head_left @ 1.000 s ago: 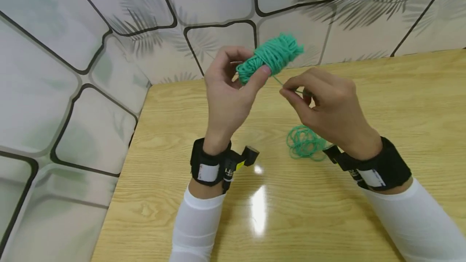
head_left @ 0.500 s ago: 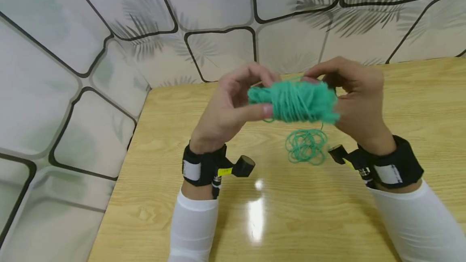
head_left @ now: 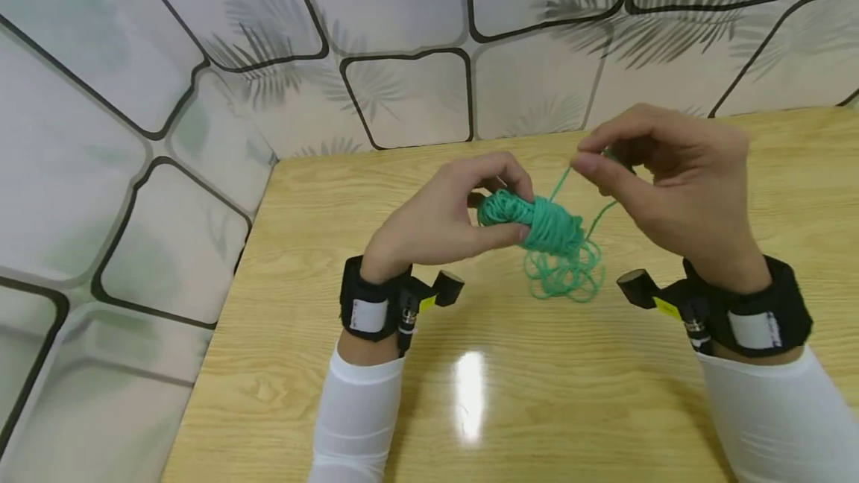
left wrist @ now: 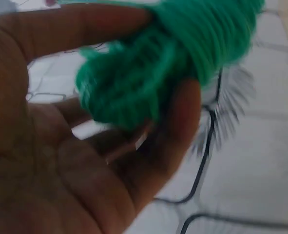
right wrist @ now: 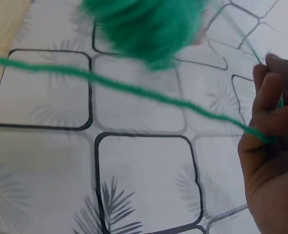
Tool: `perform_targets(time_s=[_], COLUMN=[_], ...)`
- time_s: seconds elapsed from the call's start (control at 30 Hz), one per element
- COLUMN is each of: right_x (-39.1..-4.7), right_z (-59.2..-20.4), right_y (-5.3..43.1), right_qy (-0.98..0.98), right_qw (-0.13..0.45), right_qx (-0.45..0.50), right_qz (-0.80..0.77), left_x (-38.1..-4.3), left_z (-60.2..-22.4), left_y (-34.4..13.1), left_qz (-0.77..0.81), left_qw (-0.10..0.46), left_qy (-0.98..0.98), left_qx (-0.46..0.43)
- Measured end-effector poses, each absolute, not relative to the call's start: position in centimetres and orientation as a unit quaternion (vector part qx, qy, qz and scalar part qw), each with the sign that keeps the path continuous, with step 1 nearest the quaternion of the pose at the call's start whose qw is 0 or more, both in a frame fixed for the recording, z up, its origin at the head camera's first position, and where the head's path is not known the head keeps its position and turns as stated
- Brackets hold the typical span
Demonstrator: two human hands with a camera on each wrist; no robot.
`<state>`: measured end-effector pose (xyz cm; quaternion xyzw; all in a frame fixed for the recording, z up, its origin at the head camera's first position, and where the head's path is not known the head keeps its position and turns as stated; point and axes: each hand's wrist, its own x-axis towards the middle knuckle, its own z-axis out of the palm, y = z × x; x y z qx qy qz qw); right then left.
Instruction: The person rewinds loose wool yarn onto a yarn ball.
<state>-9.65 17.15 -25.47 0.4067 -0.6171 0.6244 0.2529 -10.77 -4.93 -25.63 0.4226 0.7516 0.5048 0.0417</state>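
Note:
A wound bundle of green yarn is held above the table by my left hand, thumb on the near side and fingers behind. In the left wrist view the bundle sits between thumb and fingers, its looped end toward the palm. My right hand, up and to the right, pinches the yarn strand between thumb and forefinger. The strand runs from the bundle through that hand, then down toward a loose pile of yarn on the table. In the right wrist view the strand crosses to the curled fingers.
The pale wooden table reaches back to a patterned wall. A second wall borders its left side. Each wrist wears a black band with a small camera.
My left hand lowered the bundle and turned its free end toward the right. My right hand moved rightward, passing behind the bundle and then away from it with the strand.

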Motion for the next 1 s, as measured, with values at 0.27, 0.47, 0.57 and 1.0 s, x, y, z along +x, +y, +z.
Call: perform_targets(time_s=[0.27,0.47,0.57,1.0], right_x=[-9.9,-8.2,-8.4,-9.0], right_z=[-26.5,-25.5,-24.3,-26.5], right_y=[15.8,16.7,17.2,17.1], right_qy=[-0.756,-0.781,-0.763,-0.788], right_qw=[0.335,0.254,0.267,0.234], right_qx=[0.390,0.445,0.427,0.420], right_qz=[0.406,0.357,0.406,0.384], left_x=[-11.1,-11.7,-11.0,-11.6], left_z=[-25.9,-26.8,-26.6,-26.1], left_y=[-3.7,-3.3,-3.6,-2.9], left_qz=[0.702,0.557,0.518,0.658], left_qw=[-0.065,-0.104,-0.023,-0.107], left_qy=[0.614,0.785,0.799,0.706], left_qx=[0.355,0.250,0.303,0.237])
